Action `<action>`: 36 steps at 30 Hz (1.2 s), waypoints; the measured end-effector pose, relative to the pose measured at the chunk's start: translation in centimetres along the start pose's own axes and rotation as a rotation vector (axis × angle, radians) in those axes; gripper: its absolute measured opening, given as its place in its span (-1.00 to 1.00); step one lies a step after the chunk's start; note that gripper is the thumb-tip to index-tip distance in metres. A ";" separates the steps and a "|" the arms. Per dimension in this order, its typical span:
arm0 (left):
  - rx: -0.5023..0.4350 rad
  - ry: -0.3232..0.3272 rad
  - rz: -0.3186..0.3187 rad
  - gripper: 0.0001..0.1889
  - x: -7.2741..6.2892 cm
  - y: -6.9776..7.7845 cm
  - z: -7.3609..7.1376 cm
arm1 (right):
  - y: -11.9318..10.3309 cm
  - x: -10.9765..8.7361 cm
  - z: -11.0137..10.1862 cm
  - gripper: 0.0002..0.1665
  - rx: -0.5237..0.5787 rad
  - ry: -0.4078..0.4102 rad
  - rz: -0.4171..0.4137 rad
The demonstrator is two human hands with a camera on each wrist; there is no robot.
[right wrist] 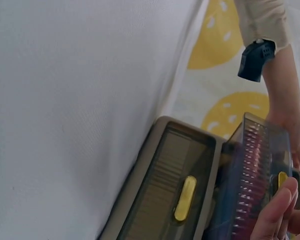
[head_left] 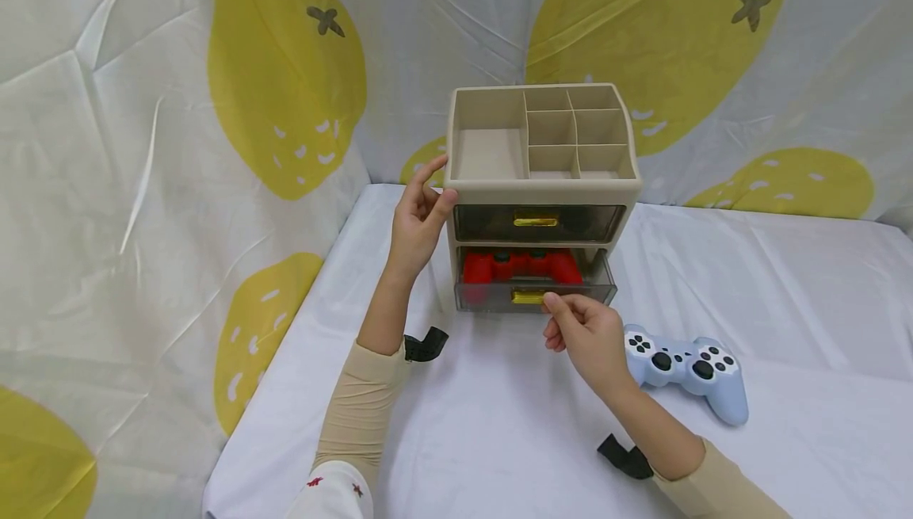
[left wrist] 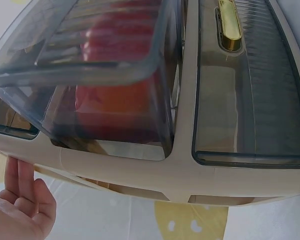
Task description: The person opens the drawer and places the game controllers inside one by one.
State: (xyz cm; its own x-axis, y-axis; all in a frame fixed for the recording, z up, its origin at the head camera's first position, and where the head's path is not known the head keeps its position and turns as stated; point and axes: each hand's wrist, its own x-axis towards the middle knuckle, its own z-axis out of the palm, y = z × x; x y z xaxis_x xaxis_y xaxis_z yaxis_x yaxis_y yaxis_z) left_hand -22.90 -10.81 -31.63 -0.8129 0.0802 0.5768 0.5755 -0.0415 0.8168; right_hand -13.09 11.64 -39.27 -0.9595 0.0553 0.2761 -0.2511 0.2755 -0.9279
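A beige desktop organizer (head_left: 545,185) with smoky clear drawers stands at the back. My right hand (head_left: 588,341) pinches the gold handle (head_left: 526,297) of a drawer (head_left: 492,297) that is pulled partway out. Inside that drawer lies a red game controller (head_left: 524,265). My left hand (head_left: 417,226) rests on the organizer's left side, thumb at the front edge and fingers along the wall. Above the pulled-out drawer, the top drawer (head_left: 485,223) is closed. Another closed drawer (left wrist: 220,110) shows in the left wrist view; from the head view it is hidden.
To the right of my right hand, a light blue game controller (head_left: 685,368) lies on the white cloth (head_left: 499,424). The organizer's top has several open compartments (head_left: 492,150). Behind and to the left hangs a lemon-patterned curtain (head_left: 171,186).
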 end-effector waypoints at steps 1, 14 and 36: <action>-0.001 0.001 0.002 -0.14 0.0 0.0 0.0 | 0.0 0.1 0.0 -0.69 -0.001 0.001 0.000; -0.007 0.001 0.004 -0.14 -0.1 0.0 0.0 | 0.4 1.4 0.4 -0.67 -0.017 0.015 -0.001; -0.006 -0.007 0.002 -0.13 0.0 0.2 0.0 | 0.7 4.1 0.5 -0.54 -0.042 0.018 0.051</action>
State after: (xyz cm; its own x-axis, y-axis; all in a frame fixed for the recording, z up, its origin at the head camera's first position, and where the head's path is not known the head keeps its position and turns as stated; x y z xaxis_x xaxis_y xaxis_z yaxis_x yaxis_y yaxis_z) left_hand -22.75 -10.81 -31.49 -0.8113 0.0866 0.5782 0.5763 -0.0474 0.8158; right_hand -17.28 11.54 -38.94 -0.9684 0.0873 0.2336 -0.1961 0.3122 -0.9296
